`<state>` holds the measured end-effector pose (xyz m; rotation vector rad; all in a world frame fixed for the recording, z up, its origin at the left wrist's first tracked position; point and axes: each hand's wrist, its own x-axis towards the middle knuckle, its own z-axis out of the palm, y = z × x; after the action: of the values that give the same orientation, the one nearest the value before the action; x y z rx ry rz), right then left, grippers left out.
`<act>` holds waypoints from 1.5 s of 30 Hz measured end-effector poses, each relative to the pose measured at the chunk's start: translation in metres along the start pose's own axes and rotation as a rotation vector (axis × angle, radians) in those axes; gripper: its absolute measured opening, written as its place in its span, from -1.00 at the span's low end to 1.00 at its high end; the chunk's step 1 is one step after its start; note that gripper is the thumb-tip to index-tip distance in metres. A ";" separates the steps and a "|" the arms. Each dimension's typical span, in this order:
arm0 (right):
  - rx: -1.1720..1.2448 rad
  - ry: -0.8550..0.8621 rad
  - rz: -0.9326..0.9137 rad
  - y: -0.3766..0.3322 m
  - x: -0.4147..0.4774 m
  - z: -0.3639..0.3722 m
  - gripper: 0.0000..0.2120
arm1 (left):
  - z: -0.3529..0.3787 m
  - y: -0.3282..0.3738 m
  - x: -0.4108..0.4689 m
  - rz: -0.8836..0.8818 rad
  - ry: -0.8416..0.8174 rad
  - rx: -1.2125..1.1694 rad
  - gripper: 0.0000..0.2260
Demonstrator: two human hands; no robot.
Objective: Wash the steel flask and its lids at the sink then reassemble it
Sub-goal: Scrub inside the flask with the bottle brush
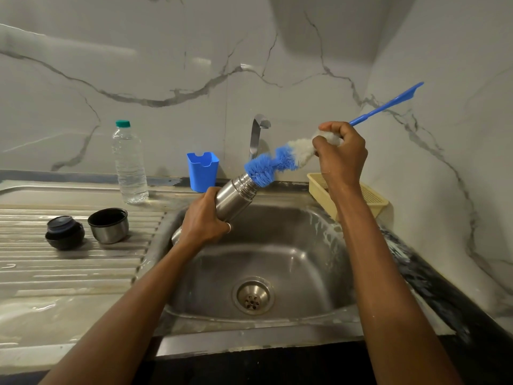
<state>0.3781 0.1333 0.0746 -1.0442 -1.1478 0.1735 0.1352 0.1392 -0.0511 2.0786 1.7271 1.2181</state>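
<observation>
Here the left hand (204,220) grips the steel flask (236,197), tilted above the sink (294,245), while the right hand (342,155) clasps the bottle brush (277,162) by its white bristles (blue tip at the flask's mouth). The black stopper (65,236) and the cup lid (108,225) sit on the drainboard (69,273).

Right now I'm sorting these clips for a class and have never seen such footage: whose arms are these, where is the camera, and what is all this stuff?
There is no machine here. Both grips are a person's bare hands, filmed by one camera worn on their head that looks down at a steel sink. The left grip holds the steel flask, tilted over the basin. The right grip holds a blue bottle brush, its bristles at the flask's open mouth. On the draining board to the left stand a black inner lid and a steel cup lid, apart from each other. Behind are a water bottle, a blue holder, the tap and a yellow basket.
</observation>
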 end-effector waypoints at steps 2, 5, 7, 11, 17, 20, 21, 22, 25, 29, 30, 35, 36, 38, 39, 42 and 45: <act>-0.012 -0.043 -0.020 0.000 0.000 -0.001 -0.78 | 0.002 -0.002 -0.001 -0.002 -0.003 -0.017 -0.31; -0.040 -0.101 -0.028 0.003 -0.003 0.004 -0.79 | 0.005 -0.005 -0.001 -0.013 -0.016 -0.025 -0.31; -0.075 -0.135 -0.057 0.004 -0.008 0.009 -0.79 | 0.007 -0.007 -0.001 0.002 -0.042 -0.010 -0.29; -0.075 -0.156 -0.066 0.004 -0.015 0.017 -0.79 | 0.010 -0.010 -0.003 -0.007 -0.047 -0.019 -0.28; -0.085 -0.252 -0.065 0.007 -0.033 0.026 -0.78 | 0.012 -0.005 -0.003 -0.006 -0.040 -0.032 -0.29; -0.086 -0.320 -0.075 0.005 -0.043 0.038 -0.77 | 0.018 0.007 -0.004 0.008 -0.029 -0.077 -0.30; -0.080 -0.317 -0.070 0.005 -0.045 0.038 -0.77 | 0.019 0.007 -0.005 0.002 -0.026 -0.087 -0.31; -0.076 -0.319 -0.068 0.006 -0.045 0.037 -0.77 | 0.018 0.006 -0.005 -0.001 -0.023 -0.083 -0.31; -0.025 -0.410 -0.006 0.011 -0.044 0.031 -0.78 | 0.012 -0.001 -0.004 -0.014 -0.027 -0.058 -0.30; 0.263 -0.197 0.181 0.009 -0.029 0.015 -0.85 | 0.012 -0.001 -0.004 -0.033 0.005 -0.079 -0.28; 0.317 -0.104 0.219 0.008 -0.024 0.010 -0.89 | 0.012 -0.002 -0.005 -0.030 -0.001 -0.083 -0.28; 0.409 -0.077 0.281 0.008 -0.015 0.003 -0.68 | 0.015 -0.001 -0.008 0.031 -0.065 -0.011 -0.25; 0.404 -0.086 0.268 0.008 -0.014 0.003 -0.69 | 0.016 0.000 -0.008 0.040 -0.070 0.003 -0.26; 0.387 -0.081 0.262 0.007 -0.012 0.002 -0.77 | 0.016 0.001 -0.008 0.046 -0.072 0.016 -0.27; 0.377 -0.079 0.267 0.008 -0.013 0.002 -0.81 | 0.016 0.000 -0.008 0.043 -0.070 0.021 -0.27; 0.382 -0.078 0.291 0.012 -0.022 0.007 -0.86 | 0.014 -0.004 -0.008 0.025 -0.066 0.058 -0.27; 0.372 -0.079 0.283 0.017 -0.030 0.013 -0.86 | 0.013 -0.005 -0.009 0.016 -0.076 0.075 -0.28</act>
<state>0.3604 0.1316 0.0424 -0.8666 -0.9859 0.6335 0.1399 0.1372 -0.0669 2.1549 1.7516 1.0790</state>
